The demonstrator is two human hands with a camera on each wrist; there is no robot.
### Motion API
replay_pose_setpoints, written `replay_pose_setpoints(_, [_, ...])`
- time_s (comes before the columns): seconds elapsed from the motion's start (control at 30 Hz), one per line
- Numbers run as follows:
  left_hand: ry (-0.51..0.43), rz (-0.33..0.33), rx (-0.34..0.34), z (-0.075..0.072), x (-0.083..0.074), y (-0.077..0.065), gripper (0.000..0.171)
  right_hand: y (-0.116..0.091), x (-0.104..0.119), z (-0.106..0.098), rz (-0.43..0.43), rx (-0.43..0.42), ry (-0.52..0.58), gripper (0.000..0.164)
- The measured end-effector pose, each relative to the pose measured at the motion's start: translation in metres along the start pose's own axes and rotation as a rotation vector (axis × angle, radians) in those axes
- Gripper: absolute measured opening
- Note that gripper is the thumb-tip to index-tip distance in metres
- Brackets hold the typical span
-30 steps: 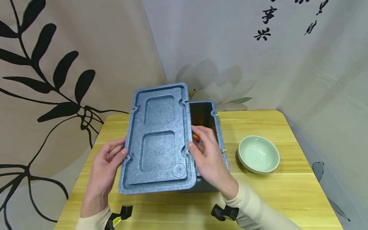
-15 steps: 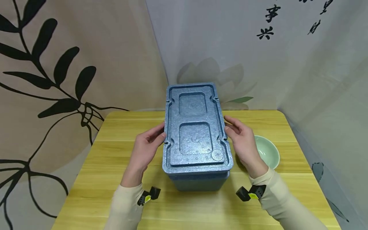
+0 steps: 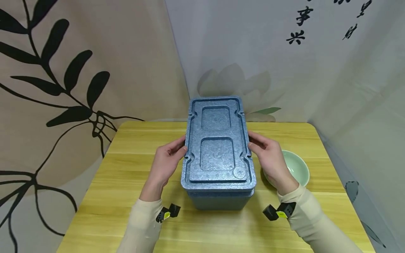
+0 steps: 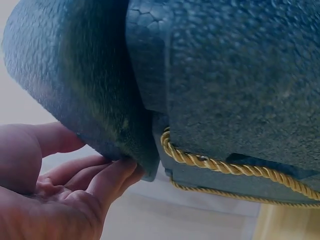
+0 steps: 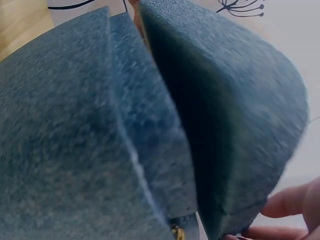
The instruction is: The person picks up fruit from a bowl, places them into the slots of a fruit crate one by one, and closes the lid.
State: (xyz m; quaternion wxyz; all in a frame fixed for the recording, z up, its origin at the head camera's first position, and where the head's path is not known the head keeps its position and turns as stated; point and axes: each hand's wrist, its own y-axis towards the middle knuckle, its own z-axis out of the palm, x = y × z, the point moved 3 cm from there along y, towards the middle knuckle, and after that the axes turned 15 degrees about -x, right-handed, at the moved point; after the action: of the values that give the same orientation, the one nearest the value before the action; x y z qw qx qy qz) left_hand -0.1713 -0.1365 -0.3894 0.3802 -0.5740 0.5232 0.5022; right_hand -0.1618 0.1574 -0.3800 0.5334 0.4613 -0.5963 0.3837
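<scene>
A blue-grey foam lid (image 3: 217, 151) with two recessed rectangles lies over a matching foam box (image 3: 220, 202). On its left long edge, my left hand (image 3: 166, 161) pinches the lid between thumb and fingers. My right hand (image 3: 269, 160) grips the opposite edge the same way. In the left wrist view, the lid's rim (image 4: 85, 75) stands apart from the box wall (image 4: 240, 85). A dark gap also shows between lid (image 5: 255, 95) and box (image 5: 65, 130) in the right wrist view. The box's inside is hidden under the lid.
Twisted gold cord (image 4: 235, 167) runs along the box's side. A pale green bowl (image 3: 299, 168) stands on the wooden table (image 3: 126, 151), partly behind my right hand. Printed cloth (image 3: 136, 63) hangs behind the table.
The lid has moved right from beside the box to over it, covering the opening and the orange things inside. Both hands have travelled right with it; over the last half second it dropped slightly.
</scene>
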Motion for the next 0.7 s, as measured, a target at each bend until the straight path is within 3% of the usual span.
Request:
replay_pose_setpoints(0.4, [-0.051, -0.041, -0.016, 0.0053, 0.0028, 0.0008, 0.040, 0.0054, -0.0072, -0.0019, 0.031, 0.004, 0.014, 0.042])
replay_pose_setpoints(0.7, [-0.080, -0.059, -0.021, 0.0059, 0.0063, 0.0022, 0.037, 0.0064, -0.0096, -0.0043, -0.009, 0.006, 0.012, 0.041])
